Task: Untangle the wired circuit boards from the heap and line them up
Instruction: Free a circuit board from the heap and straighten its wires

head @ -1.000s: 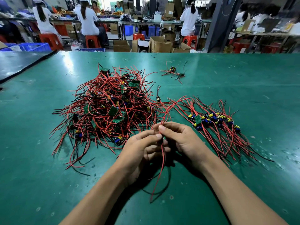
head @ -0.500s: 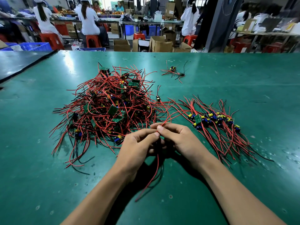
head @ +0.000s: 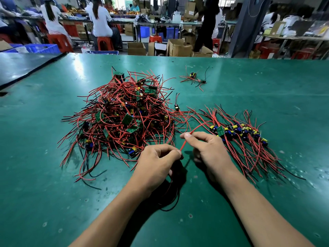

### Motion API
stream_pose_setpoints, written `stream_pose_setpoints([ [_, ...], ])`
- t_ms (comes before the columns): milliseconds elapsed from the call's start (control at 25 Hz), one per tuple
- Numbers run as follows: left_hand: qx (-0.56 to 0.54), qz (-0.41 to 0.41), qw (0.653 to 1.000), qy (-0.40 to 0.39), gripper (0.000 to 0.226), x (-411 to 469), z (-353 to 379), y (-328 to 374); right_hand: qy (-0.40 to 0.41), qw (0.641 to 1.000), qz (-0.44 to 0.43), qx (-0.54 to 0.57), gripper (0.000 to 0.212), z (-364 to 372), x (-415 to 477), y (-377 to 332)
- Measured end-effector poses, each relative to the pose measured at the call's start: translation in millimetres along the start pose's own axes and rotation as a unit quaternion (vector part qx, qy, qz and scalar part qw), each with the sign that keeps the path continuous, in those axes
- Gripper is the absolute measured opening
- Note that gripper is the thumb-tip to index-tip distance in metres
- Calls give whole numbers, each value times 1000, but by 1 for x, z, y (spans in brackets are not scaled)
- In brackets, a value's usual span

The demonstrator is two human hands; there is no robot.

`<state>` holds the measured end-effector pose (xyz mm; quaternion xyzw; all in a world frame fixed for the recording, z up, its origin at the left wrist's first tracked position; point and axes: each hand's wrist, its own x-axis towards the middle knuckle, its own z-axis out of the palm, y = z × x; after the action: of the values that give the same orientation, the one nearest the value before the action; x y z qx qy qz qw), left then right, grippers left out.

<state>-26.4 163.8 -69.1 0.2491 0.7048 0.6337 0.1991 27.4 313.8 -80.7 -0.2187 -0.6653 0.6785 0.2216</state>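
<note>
1. I make out the heap (head: 124, 118) left of the tabletop's middle. It is a loose mound of thin, glossy red and black wire, with small flat green boards poking out at angles and blue and yellow cylinders among them.
2. The tabletop (head: 267, 90) is a smooth green mat with a slight sheen, and pale spots scuff it toward the near edge.
3. The row (head: 238, 131) lies right of the heap, toward the right edge. Its boards sit side by side in a slanted line, and their wires fan out toward the near and far edges.
4. The left hand (head: 156, 163) is curled at the heap's near rim, its fingertips pinching the lower end of a red wire (head: 184, 144).
5. The right hand (head: 208, 150) pinches the same wire higher up between thumb and forefinger, just beside the row's left end. The wire runs straight between the two pinches, then arcs off beyond them.
6. A black wire (head: 170, 207) loops in the shadow under the left wrist. I cannot tell whether a board sits in that palm.
7. A small cluster (head: 194, 78) of wired parts lies near the far edge, well apart from everything else.
8. A single piece (head: 176, 106) rests between the heap and the row.
</note>
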Motion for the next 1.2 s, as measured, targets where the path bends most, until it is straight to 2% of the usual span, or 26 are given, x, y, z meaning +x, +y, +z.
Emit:
stream_pose_setpoints([
  [160, 4, -4, 999, -34, 17, 0, 0, 1, 64, 997, 6, 38, 21, -6, 6, 2],
  [320, 5, -5, 999, -40, 17, 0, -2, 2, 74, 994, -10, 83, 25, -7, 8, 1],
  [400, -10, -10, 1000, -25, 17, 1, -3, 2, 33, 990, 13, 137, 20, -8, 7, -1],
  [440, -17, -12, 1000, -18, 18, 2, -4, 2, -13, 988, 32, 150, 20, -8, 5, -3],
  [560, -28, -19, 999, -14, 19, 1, -1, 3, -178, 975, 100, 88, 35, -4, -6, -5],
  [640, -23, -18, 999, -13, 19, 1, -2, 2, -204, 973, 98, 51, 29, -2, -10, -5],
  [840, 24, -12, 999, -28, 16, 0, -2, 3, -72, 997, 36, -5, 22, -10, -1, -1],
  [1080, 1, -25, 997, -78, 18, -2, -4, 6, 72, 996, -12, 45, 25, -15, 13, 3],
  [1200, -1, -29, 995, -94, 19, -2, -5, 7, 107, 992, -19, 68, 31, -15, 15, 3],
])
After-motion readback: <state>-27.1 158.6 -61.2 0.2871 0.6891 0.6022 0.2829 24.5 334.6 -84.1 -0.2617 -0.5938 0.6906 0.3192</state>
